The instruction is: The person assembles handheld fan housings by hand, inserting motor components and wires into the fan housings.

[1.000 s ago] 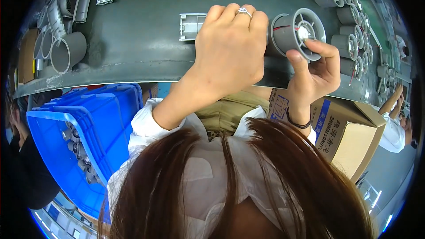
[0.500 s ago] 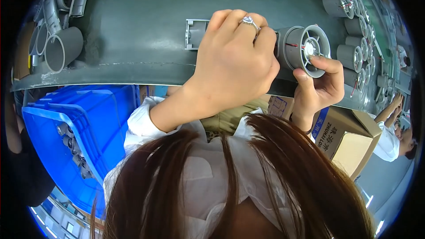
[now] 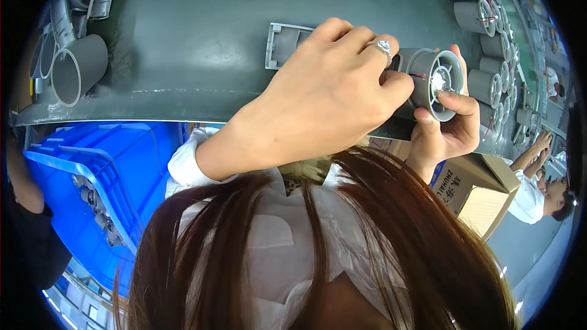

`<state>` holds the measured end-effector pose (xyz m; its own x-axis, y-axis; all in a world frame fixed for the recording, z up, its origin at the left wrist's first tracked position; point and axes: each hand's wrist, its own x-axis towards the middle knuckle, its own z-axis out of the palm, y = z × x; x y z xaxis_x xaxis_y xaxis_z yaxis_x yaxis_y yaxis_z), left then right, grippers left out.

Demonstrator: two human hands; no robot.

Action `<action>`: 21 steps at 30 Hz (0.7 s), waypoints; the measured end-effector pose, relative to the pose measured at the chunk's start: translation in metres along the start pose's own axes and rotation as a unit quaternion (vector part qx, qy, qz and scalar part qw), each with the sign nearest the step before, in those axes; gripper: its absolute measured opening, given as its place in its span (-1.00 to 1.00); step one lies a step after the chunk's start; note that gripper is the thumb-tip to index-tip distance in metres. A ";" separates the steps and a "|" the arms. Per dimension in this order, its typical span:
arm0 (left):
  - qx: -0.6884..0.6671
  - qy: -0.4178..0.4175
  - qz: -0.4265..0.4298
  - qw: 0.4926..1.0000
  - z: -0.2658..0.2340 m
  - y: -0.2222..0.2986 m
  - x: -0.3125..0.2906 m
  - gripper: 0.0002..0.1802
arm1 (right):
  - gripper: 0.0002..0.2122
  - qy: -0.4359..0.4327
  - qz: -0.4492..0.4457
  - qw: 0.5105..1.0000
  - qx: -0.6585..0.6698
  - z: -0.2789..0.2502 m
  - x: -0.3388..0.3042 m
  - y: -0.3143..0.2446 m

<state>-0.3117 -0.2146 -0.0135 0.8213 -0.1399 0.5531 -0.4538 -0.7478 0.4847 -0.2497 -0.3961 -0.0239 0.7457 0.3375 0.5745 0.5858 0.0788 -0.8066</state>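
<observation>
My right hand is closed round a grey round plastic housing, its thumb and a finger at the open rim. Inside the rim sit a spoked frame and a shiny round centre, with a thin red wire at the side. My left hand, wearing a ring, is curled with knuckles up just left of the housing. A shallow grey rectangular plastic piece sticks out past this hand. How that piece joins the housing is hidden behind my left fingers, and their tips are out of sight.
More grey round housings with red wires stand along the table's right side. Grey tubes and curved shells lie at left. Below the table edge are a blue crate holding small parts and a cardboard box. Other people are at both sides.
Both hands have moved slightly right and nearer me, together with the housing and the rectangular piece. More of my right fingers show behind the housing's rim.
</observation>
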 end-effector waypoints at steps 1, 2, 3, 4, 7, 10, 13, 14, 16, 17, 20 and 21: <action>-0.001 0.000 0.000 1.000 0.001 0.000 0.000 -0.79 | -0.64 -0.007 0.001 1.000 -0.001 -0.001 0.000 0.001; 0.006 0.016 -0.001 1.000 0.001 0.000 -0.001 -0.79 | -0.64 -0.007 0.001 1.000 -0.001 -0.001 0.000 0.001; 0.012 0.032 -0.002 0.999 0.002 0.000 -0.001 -0.79 | -0.63 -0.008 -0.004 1.000 -0.005 -0.001 0.000 0.001; 0.010 0.030 -0.002 0.999 0.004 0.000 -0.001 -0.79 | -0.62 -0.008 -0.007 1.000 -0.008 0.000 0.000 0.001; 0.017 0.067 0.010 0.998 0.009 -0.002 -0.003 -0.81 | -0.57 0.001 -0.016 1.000 0.001 0.007 0.006 -0.002; 0.035 0.125 0.019 0.991 0.014 -0.002 -0.005 -0.84 | -0.56 -0.042 -0.041 0.998 0.024 0.001 0.005 0.005; 0.080 0.156 0.011 0.984 0.019 -0.001 -0.006 -0.86 | -0.57 -0.028 0.001 1.000 0.014 -0.001 0.001 0.001; 0.100 0.170 0.003 0.980 0.020 -0.001 -0.007 -0.87 | -0.59 -0.026 0.001 0.999 0.019 -0.001 0.001 0.000; 0.121 0.183 -0.005 0.976 0.022 -0.002 -0.007 -0.88 | -0.59 -0.024 0.005 0.999 0.024 -0.001 0.000 -0.002; 0.121 0.191 -0.013 0.974 0.022 -0.002 -0.007 -0.88 | -0.60 -0.028 0.005 0.999 0.018 -0.001 0.000 -0.003; 0.105 0.188 -0.023 0.976 0.019 -0.002 -0.008 -0.89 | -0.61 -0.031 0.006 0.999 0.020 -0.001 0.000 -0.003; 0.089 0.177 -0.024 0.980 0.018 -0.002 -0.008 -0.89 | -0.62 -0.030 0.006 0.999 0.027 -0.001 0.000 -0.003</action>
<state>-0.3107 -0.2236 -0.0312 0.6543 0.1089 0.7483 -0.3243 -0.8535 0.4078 -0.2514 -0.3973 -0.0215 0.7306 0.3948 0.5571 0.5580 0.1251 -0.8204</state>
